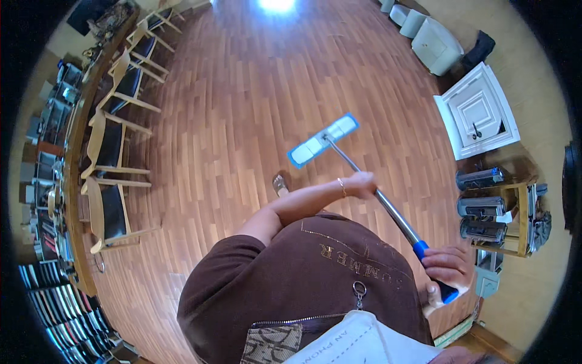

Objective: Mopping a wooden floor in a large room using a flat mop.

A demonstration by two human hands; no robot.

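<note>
A flat mop slants across the middle of the view, its blue-edged white head (312,150) lying on the wooden floor ahead of me. My left hand (362,184), with a thin bracelet at the wrist, wraps round the metal pole (397,217) partway down. Nearer my body on the right, my right hand (447,269) is closed around the blue and dark grip (419,249) at the pole's upper end. The blue end cap (448,293) shows just below that hand. Part of the grip is hidden under the fingers.
Wooden chairs with dark seats (114,209) line a long counter (74,200) on the left. To the right are a white door (479,115), a wooden rack (522,221) with dark cylindrical devices (482,206), and pale rounded furniture (436,47). My sandalled foot (279,183) stands near the mop head.
</note>
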